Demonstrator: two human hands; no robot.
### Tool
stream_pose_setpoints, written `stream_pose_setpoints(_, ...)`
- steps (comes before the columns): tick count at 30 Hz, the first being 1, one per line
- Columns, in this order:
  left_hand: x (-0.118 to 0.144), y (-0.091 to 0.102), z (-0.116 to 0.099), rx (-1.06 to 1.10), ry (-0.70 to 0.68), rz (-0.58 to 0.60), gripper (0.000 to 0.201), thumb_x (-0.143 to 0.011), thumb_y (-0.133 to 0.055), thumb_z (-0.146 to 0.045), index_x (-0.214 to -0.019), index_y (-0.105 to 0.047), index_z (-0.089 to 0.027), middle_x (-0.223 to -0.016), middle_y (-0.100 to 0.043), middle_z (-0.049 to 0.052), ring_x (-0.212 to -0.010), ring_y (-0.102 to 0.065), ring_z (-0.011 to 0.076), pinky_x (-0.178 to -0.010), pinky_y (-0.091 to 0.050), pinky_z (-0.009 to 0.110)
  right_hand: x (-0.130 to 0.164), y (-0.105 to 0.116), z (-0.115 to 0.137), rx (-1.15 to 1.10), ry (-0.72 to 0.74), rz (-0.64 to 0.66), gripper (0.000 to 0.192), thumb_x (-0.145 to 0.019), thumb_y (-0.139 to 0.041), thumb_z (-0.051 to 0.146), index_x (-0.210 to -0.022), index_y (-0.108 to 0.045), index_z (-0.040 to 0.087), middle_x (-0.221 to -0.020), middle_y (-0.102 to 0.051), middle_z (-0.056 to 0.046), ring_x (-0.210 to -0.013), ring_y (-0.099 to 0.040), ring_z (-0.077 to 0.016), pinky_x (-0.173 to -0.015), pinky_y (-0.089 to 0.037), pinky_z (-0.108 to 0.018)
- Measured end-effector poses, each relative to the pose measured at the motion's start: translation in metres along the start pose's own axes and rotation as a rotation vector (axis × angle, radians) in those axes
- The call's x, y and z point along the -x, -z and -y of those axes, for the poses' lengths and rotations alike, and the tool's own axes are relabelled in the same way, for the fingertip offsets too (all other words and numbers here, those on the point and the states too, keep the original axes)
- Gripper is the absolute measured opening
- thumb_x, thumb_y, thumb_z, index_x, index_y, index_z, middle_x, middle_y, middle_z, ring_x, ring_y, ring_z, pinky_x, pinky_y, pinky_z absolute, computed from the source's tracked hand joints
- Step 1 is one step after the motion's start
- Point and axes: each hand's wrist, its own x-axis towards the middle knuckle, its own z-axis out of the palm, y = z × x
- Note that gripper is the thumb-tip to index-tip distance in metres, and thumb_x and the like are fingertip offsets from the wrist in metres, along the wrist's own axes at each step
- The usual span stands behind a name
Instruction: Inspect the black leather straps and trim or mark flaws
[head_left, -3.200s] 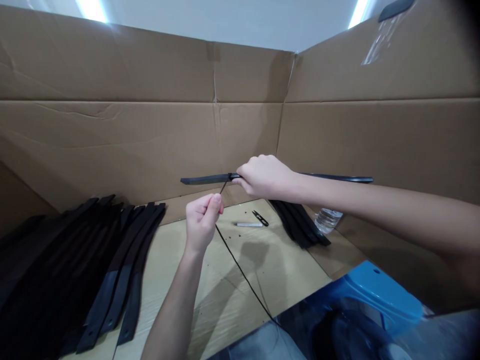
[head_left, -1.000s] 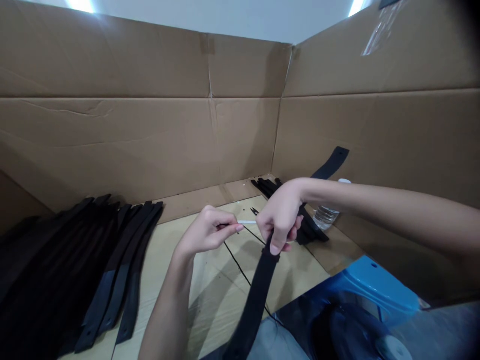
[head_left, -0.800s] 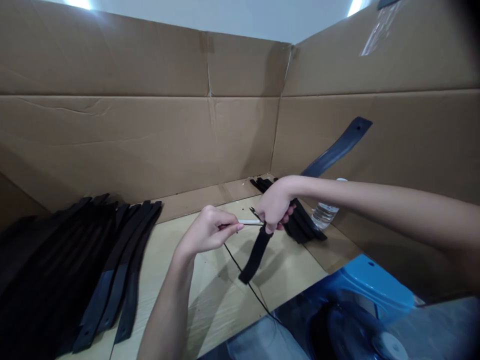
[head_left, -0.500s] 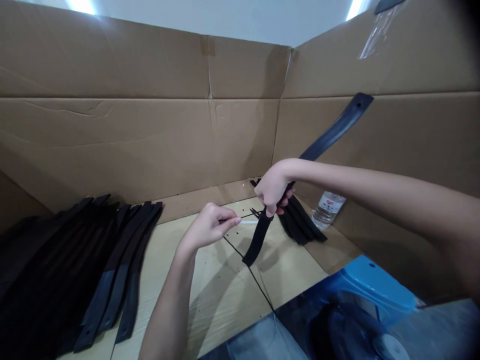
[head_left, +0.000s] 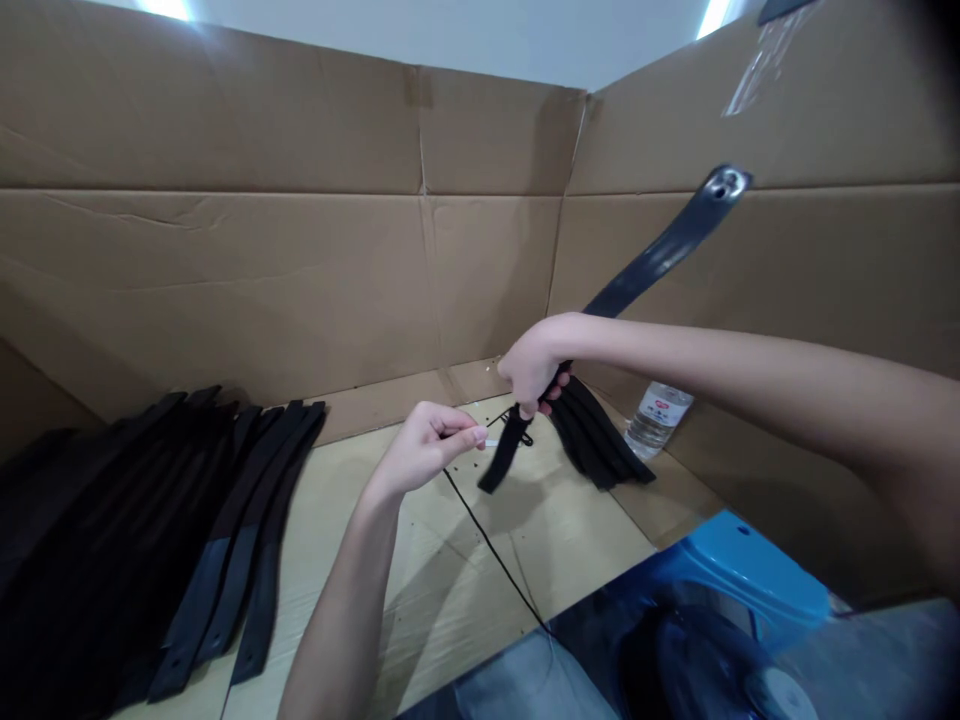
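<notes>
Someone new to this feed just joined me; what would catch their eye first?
Probably the long black strip, held slantwise in the right hand, its upper end up against the backdrop of the cardboard wall on the right. Next, the left hand near the middle, pinching a thin black cord, and the big heap of black strips at far left.

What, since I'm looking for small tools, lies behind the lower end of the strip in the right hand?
A white stick shows at its left, part of black snips at its right. The strip covers the stretch between, so that is hidden.
</notes>
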Motion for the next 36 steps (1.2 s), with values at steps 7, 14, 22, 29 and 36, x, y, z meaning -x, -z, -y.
stream_pose_setpoints(7,-0.009,-0.013,0.008,0.471,0.104,-0.441,0.027,-0.075,-0.069,-0.035,-0.064,-0.067,-0.011,-0.042,-0.023,-0.009,-0.042,-0.014,0.0045,-0.043,-0.008,0.023,-0.004,-0.002,-0.002,0.107,0.162,-0.741,0.024,-0.083,-0.062,0.034,-0.082,-0.072,0.012,-0.072,-0.066,-0.011,-0.065,-0.061,-0.0227,-0.056,-0.038,-0.030)
stream_pose_setpoints(14,-0.014,-0.019,0.011,0.669,0.079,-0.552,0.025,-0.073,-0.073,-0.033,-0.064,-0.066,-0.011,-0.040,-0.024,-0.011,-0.039,-0.013,0.0030,-0.041,-0.008,0.021,-0.014,-0.019,-0.007,-0.174,0.289,-0.963,0.032,-0.089,-0.057,0.037,-0.068,-0.065,0.015,-0.052,-0.049,0.000,-0.050,-0.042,-0.0122,-0.052,-0.027,-0.025)
stream_pose_setpoints(22,-0.014,-0.010,0.014,0.613,0.047,-0.610,0.024,-0.073,-0.073,-0.031,-0.062,-0.066,-0.010,-0.040,-0.023,-0.010,-0.039,-0.013,0.0031,-0.042,-0.007,0.022,-0.026,-0.032,0.003,-0.712,0.622,-0.889,0.039,-0.091,-0.057,0.032,-0.056,-0.047,0.016,-0.050,-0.036,0.007,-0.045,-0.033,-0.0058,-0.046,-0.023,-0.022)
stream_pose_setpoints(29,-0.011,0.002,0.022,0.332,-0.052,-0.705,0.026,-0.078,-0.070,-0.033,-0.064,-0.069,-0.012,-0.044,-0.029,-0.008,-0.043,-0.018,0.0048,-0.043,-0.011,0.022,-0.043,-0.050,0.016,-1.233,0.919,-0.593,0.034,-0.093,-0.054,0.040,-0.070,-0.056,0.015,-0.055,-0.048,0.006,-0.038,-0.039,-0.0045,-0.036,-0.028,-0.017)
stream_pose_setpoints(36,-0.003,0.012,0.012,0.032,-0.112,-0.759,0.021,-0.079,-0.069,-0.031,-0.068,-0.074,-0.013,-0.047,-0.047,-0.003,-0.045,-0.029,0.0062,-0.044,-0.022,0.021,-0.058,-0.066,0.031,-1.595,1.075,-0.174,0.032,-0.092,-0.056,0.047,-0.084,-0.057,0.017,-0.054,-0.042,0.009,-0.036,-0.030,-0.0030,-0.033,-0.027,-0.014)
